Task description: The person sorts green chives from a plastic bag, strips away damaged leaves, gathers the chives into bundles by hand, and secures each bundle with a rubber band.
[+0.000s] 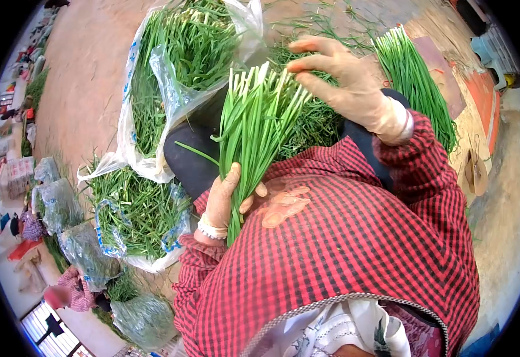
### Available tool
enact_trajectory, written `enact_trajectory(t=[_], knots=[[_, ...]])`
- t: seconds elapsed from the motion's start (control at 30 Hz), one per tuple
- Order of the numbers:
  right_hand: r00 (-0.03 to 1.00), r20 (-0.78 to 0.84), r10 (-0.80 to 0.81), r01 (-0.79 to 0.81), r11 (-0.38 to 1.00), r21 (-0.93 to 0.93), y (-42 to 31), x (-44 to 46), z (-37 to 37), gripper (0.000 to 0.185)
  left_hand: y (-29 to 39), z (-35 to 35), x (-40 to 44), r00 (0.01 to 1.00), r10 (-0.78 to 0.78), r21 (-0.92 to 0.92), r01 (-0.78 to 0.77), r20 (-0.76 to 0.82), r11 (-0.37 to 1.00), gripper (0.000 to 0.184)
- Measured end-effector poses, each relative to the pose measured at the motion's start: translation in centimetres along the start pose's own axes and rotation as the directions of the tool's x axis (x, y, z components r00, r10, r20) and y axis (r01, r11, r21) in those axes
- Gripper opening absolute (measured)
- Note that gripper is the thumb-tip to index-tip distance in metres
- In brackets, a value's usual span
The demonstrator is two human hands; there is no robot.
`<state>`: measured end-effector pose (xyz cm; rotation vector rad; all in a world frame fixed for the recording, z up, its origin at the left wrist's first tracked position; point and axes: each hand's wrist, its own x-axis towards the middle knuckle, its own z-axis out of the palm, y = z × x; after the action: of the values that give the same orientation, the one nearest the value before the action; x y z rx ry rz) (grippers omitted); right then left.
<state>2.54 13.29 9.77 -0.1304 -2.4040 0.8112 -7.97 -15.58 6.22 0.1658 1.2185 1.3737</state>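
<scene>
In the head view, my left hand (223, 199), in a pale glove, is wrapped round the lower part of a bunch of long green stalks (251, 125). The bunch stands up over my lap, its whitish cut ends fanned at the top. Beside those ends, at the upper right, is my gloved right hand (349, 89), with its fingers spread and nothing visible between them. Farther right lies a neat bundle of green stalks (414, 86) with pale ends. Loose greens (313, 122) are heaped between my knees.
An open plastic bag (130, 107) full of greens stands ahead on the left, with another bag (153, 260) of cut greens nearer. Filled plastic bags (87, 253) line the far left, near another person (75, 291). A blue-grey stool (492, 56) is at the upper right.
</scene>
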Motion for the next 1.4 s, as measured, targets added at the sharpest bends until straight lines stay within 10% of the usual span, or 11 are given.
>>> enact_trajectory(t=[0.27, 0.47, 0.57, 0.93, 1.03, 1.13, 1.3, 1.4], knots=[[0.87, 0.475, 0.13, -0.011, 0.969, -0.246, 0.9, 1.5, 2.3, 0.051, -1.0, 0.8, 0.2, 1.0, -0.004, -0.084, 0.005, 0.012, 0.996, 0.05], [0.883, 0.425, 0.201, 0.003, 0.902, -0.432, 0.1, 0.2, 4.2, 0.029, -1.6, 0.6, 1.0, 1.0, -0.031, -0.043, 0.03, -0.007, 0.999, 0.05], [0.941, 0.325, 0.09, -0.024, 0.979, -0.203, 1.0, -0.5, 4.0, 0.014, -1.7, 0.6, 0.9, 0.999, -0.045, -0.058, 0.044, -0.004, 0.997, 0.049], [0.94, 0.005, 0.34, -0.3, 0.837, -0.457, 7.5, 0.2, -1.1, 0.029, -1.0, 1.0, 0.3, 0.999, -0.004, -0.026, 0.002, -0.05, 1.0, 0.048], [0.884, 0.416, 0.214, -0.246, 0.969, 0.024, 3.7, 0.6, 0.7, 0.037, -1.0, 1.5, 0.4, 0.998, -0.005, 0.032, 0.007, -0.055, 0.999, 0.046], [0.686, 0.658, 0.311, -0.608, 0.742, 0.283, 4.7, -0.3, 3.9, 0.031, -1.0, 1.9, 0.2, 0.998, -0.016, 0.084, 0.021, -0.06, 0.996, 0.042], [0.738, 0.553, 0.386, -0.655, 0.604, 0.453, 3.1, -0.6, 2.5, 0.023, -0.9, 1.4, -0.3, 0.999, -0.015, 0.052, 0.017, -0.039, 0.999, 0.035], [0.834, 0.347, 0.428, -0.53, 0.795, 0.294, 6.0, -0.3, 0.7, 0.027, -0.8, 1.2, -0.3, 1.0, -0.021, 0.032, 0.021, -0.005, 0.999, 0.031]])
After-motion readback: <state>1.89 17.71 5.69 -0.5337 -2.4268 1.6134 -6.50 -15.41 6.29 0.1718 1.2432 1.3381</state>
